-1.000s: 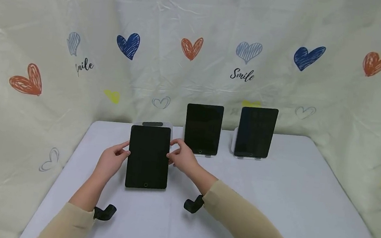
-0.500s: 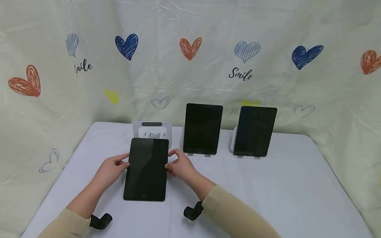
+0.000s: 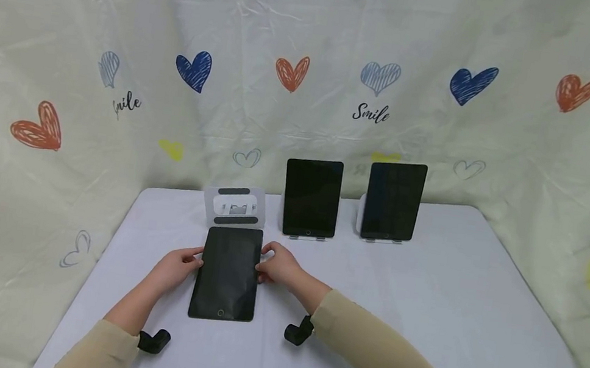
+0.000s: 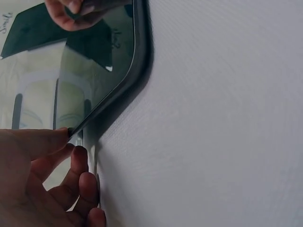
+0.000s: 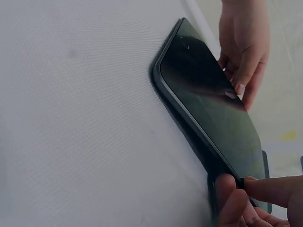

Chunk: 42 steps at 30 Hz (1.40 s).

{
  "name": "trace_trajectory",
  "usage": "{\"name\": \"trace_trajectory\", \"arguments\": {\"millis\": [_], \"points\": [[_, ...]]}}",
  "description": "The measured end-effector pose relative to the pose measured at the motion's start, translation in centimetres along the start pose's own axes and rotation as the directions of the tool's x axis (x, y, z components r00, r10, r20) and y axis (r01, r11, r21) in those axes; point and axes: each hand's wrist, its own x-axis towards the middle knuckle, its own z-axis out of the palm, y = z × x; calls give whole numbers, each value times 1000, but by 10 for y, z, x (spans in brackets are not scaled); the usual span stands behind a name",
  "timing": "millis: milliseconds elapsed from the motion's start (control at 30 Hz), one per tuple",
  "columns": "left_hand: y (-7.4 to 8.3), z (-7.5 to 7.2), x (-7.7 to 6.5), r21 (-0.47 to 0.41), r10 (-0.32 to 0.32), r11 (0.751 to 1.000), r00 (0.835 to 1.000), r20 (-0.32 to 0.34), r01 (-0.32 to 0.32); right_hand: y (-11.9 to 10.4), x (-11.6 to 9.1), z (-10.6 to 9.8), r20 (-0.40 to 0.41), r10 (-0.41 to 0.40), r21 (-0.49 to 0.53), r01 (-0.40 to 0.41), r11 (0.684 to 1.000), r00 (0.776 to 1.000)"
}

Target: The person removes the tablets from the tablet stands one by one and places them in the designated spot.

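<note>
A black tablet (image 3: 227, 274) with a dark, glossy screen lies face up at a low tilt just in front of a white tablet stand (image 3: 236, 191). My left hand (image 3: 174, 270) pinches its left edge between thumb and fingers. On the opposite edge, my right hand (image 3: 282, 266) has the same kind of pinch. In the right wrist view, the near end of the tablet (image 5: 199, 94) is down at the cloth, with a dark gap widening toward the right hand (image 5: 267, 198). The left wrist view shows the left thumb (image 4: 45, 142) on the screen's edge.
Two more black tablets, a middle one (image 3: 311, 198) and a right one (image 3: 394, 202), stand upright on stands at the back of the white-covered table (image 3: 421, 322). A pale curtain (image 3: 337, 23) printed with hearts hangs behind and at both sides.
The tablet has come toward me and down from in front of the stand, tipping flatter. Both hands moved with it, keeping their hold. The stand's face is now uncovered.
</note>
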Motion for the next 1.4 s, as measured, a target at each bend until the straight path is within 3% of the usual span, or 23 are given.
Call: {"name": "trace_trajectory", "arguments": {"millis": [133, 267, 567, 767, 1200, 1400], "points": [[-3, -1, 2, 35, -2, 999, 1000, 16, 1, 1, 1, 0, 15, -2, -37, 2, 999, 1000], [-5, -1, 2, 60, 10, 998, 999, 35, -12, 1, -2, 1, 28, -36, -146, 40, 989, 999], [-14, -1, 3, 85, 78, 993, 995, 62, -83, -5, -5, 7, 22, -56, -372, 60, 926, 998], [-22, 4, 3, 77, 77, 994, 996, 44, -80, -10, -8, 12, 27, -62, -460, 67, 885, 998], [-19, 6, 3, 45, 67, 997, 998, 5, -67, -12, -8, 6, 4, -71, -514, 63, 855, 997], [-13, 6, -2, 50, 41, 998, 999, -2, -41, -7, -10, 2, 14, -63, -479, 62, 876, 998]]}}
